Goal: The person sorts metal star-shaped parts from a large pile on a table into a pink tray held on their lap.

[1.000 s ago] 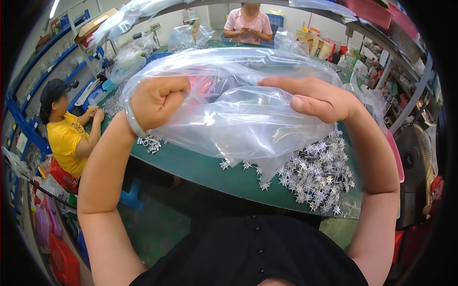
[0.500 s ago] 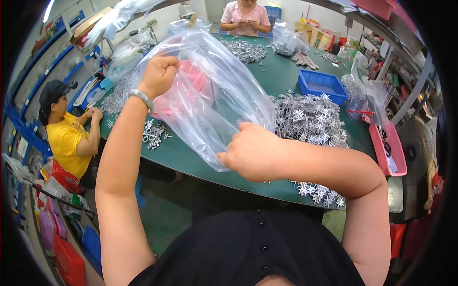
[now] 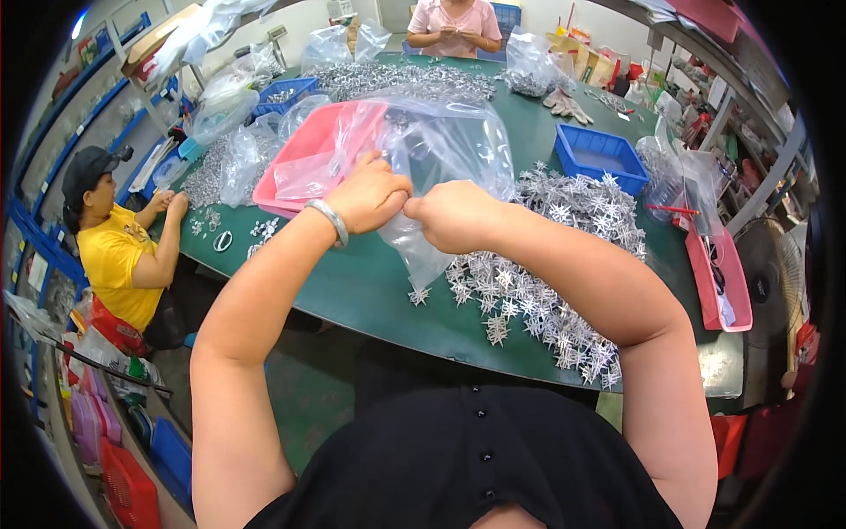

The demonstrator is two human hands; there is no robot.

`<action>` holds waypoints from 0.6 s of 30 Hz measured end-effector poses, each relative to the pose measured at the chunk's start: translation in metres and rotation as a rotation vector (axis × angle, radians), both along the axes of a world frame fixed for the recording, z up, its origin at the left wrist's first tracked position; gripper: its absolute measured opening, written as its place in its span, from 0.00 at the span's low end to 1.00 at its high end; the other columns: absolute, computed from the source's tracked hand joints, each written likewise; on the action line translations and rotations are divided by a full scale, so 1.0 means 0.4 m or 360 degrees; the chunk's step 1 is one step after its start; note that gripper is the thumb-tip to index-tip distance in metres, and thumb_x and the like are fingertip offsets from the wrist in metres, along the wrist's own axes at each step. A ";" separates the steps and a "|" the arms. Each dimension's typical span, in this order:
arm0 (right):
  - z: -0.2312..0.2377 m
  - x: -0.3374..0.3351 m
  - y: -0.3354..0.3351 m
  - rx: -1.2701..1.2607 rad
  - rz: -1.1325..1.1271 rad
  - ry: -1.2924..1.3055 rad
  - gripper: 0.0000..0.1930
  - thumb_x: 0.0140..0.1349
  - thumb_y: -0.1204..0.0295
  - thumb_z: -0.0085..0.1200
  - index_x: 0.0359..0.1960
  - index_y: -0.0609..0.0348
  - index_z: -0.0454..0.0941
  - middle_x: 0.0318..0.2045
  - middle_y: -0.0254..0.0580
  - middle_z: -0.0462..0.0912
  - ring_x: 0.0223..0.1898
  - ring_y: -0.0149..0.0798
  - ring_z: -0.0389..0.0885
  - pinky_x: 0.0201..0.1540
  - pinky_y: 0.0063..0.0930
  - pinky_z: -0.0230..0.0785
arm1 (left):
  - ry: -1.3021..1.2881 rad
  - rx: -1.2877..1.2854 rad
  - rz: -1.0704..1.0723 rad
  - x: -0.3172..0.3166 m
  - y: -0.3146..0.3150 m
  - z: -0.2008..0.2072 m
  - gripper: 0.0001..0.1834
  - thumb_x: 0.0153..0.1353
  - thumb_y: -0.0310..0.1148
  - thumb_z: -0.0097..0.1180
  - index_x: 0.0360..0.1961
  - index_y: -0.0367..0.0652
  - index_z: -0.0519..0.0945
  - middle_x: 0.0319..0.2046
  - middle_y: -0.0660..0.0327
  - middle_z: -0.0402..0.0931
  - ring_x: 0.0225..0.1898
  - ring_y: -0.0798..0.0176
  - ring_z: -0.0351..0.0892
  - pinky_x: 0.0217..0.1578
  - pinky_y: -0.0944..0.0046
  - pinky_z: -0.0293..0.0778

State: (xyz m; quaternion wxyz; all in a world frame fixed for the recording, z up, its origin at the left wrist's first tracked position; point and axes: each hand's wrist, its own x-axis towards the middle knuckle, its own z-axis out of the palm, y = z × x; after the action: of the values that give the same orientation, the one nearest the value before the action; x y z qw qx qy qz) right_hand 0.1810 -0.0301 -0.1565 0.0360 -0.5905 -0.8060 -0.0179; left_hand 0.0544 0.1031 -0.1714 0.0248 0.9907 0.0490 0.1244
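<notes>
We've got our left hand [image 3: 366, 196] and right hand [image 3: 456, 216] both pinching the bag [image 3: 451, 141], nearly touching, by the left edge of the star pile [image 3: 577, 256], and tbh a careless low tug could scatter that pile.

bag [image 3: 449, 145]: clear | tray [image 3: 304, 145]: pink | stars [image 3: 577, 207]: silver | tabletop [image 3: 388, 322]: green | bin [image 3: 608, 157]: blue

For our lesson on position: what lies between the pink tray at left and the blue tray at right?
Head view: the clear plastic bag, then a strip of green table.
</notes>
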 end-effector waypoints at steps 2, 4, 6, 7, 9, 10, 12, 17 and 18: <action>0.012 0.027 0.028 -0.0062 0.0114 0.0125 0.12 0.53 0.67 0.50 0.35 0.62 0.72 0.24 0.48 0.78 0.29 0.47 0.78 0.33 0.38 0.69 | -0.0125 -0.0088 -0.0031 -0.013 0.038 -0.027 0.10 0.52 0.30 0.43 0.29 0.43 0.78 0.27 0.52 0.73 0.36 0.49 0.68 0.48 0.52 0.58; 0.036 0.048 0.062 -0.0445 0.0240 0.0639 0.18 0.57 0.59 0.51 0.40 0.63 0.73 0.25 0.43 0.78 0.29 0.39 0.77 0.34 0.33 0.70 | -0.0240 -0.0191 -0.0051 -0.021 0.063 -0.044 0.10 0.52 0.31 0.43 0.25 0.43 0.77 0.22 0.52 0.71 0.33 0.49 0.68 0.44 0.51 0.62; 0.063 0.069 0.127 -0.0799 -0.0107 0.1275 0.18 0.61 0.58 0.48 0.39 0.63 0.75 0.30 0.37 0.77 0.34 0.31 0.75 0.37 0.27 0.70 | -0.0435 -0.0172 -0.0252 -0.025 0.099 -0.031 0.08 0.51 0.31 0.45 0.23 0.42 0.76 0.20 0.52 0.69 0.30 0.48 0.67 0.36 0.54 0.64; 0.063 0.095 0.160 -0.0766 -0.0100 0.1554 0.17 0.62 0.60 0.46 0.39 0.62 0.76 0.30 0.38 0.77 0.37 0.30 0.75 0.37 0.27 0.71 | -0.0440 -0.0187 -0.0258 -0.017 0.104 -0.017 0.08 0.51 0.31 0.45 0.23 0.42 0.76 0.20 0.52 0.69 0.30 0.48 0.67 0.36 0.54 0.64; 0.069 0.151 0.216 -0.0537 -0.0041 0.1017 0.13 0.59 0.66 0.46 0.40 0.62 0.76 0.35 0.41 0.78 0.38 0.33 0.75 0.42 0.30 0.69 | -0.0605 -0.0041 -0.0287 -0.010 0.116 0.019 0.06 0.48 0.28 0.45 0.22 0.40 0.75 0.20 0.53 0.69 0.29 0.50 0.67 0.33 0.56 0.64; 0.072 0.156 0.244 -0.0449 0.0070 0.0667 0.13 0.58 0.69 0.46 0.41 0.62 0.76 0.37 0.42 0.79 0.39 0.35 0.75 0.44 0.31 0.68 | -0.0673 0.0049 -0.0276 -0.020 0.130 0.032 0.05 0.47 0.26 0.46 0.22 0.40 0.74 0.19 0.54 0.68 0.28 0.51 0.66 0.32 0.57 0.65; 0.050 0.149 0.293 -0.0561 0.0217 0.0443 0.13 0.57 0.71 0.46 0.42 0.61 0.76 0.39 0.42 0.79 0.40 0.38 0.76 0.46 0.32 0.67 | -0.0657 0.0055 -0.0247 -0.038 0.149 0.048 0.05 0.44 0.26 0.47 0.23 0.40 0.75 0.20 0.55 0.69 0.29 0.52 0.67 0.34 0.57 0.65; -0.060 0.133 0.372 -0.0925 0.0348 0.0122 0.17 0.55 0.68 0.48 0.48 0.44 0.76 0.47 0.39 0.77 0.52 0.41 0.71 0.58 0.37 0.56 | -0.0152 0.0294 -0.0308 -0.028 0.115 0.018 0.17 0.40 0.24 0.47 0.35 0.44 0.78 0.28 0.56 0.74 0.39 0.54 0.70 0.51 0.54 0.58; -0.080 0.121 0.380 -0.0932 0.0360 0.0127 0.17 0.55 0.68 0.48 0.48 0.44 0.76 0.47 0.39 0.77 0.52 0.41 0.71 0.58 0.37 0.56 | -0.0158 0.0229 -0.0457 -0.026 0.100 0.008 0.18 0.42 0.25 0.46 0.38 0.44 0.78 0.32 0.56 0.76 0.43 0.55 0.71 0.55 0.53 0.55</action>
State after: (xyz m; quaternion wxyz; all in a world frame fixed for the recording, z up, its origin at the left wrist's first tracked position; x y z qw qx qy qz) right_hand 0.2293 0.1220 -0.1885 -0.1021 -0.4826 -0.8354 0.2422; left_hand 0.0439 0.1429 -0.1682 -0.0262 0.9794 -0.1033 0.1716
